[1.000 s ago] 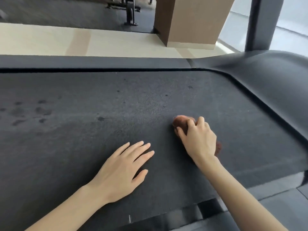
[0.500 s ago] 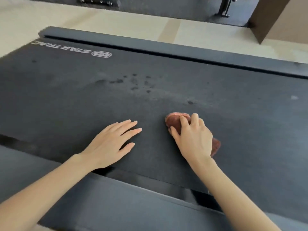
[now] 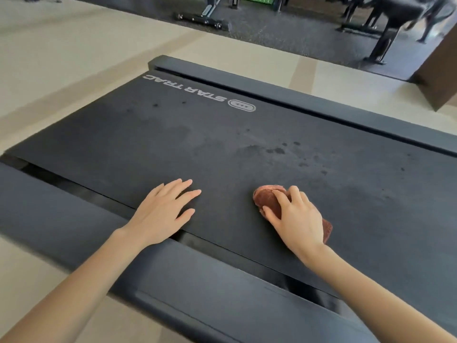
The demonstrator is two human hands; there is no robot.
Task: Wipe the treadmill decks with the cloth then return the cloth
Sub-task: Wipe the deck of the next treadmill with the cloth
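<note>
Left hand (image 3: 160, 214): lies flat, palm down, on the treadmill deck (image 3: 173, 144), fingers straight and slightly spread, holding nothing; its heel sits over the belt's near edge.
Right hand (image 3: 296, 219): fingers curled over the cloth (image 3: 268, 200), pressing it onto the belt.
Cloth: reddish-brown, bunched under the right hand; one end shows past the fingertips, a corner shows by the wrist.
Hands: apart, side by side, bare belt between them.
Dark spots (image 3: 277, 151): scattered on the belt beyond the right hand.
Logo (image 3: 185, 89): white "STAR TRAC" lettering, well beyond the left hand.
Side rail (image 3: 61, 206): grey, under both forearms.
Floor (image 3: 61, 58): pale, left of the left hand.
</note>
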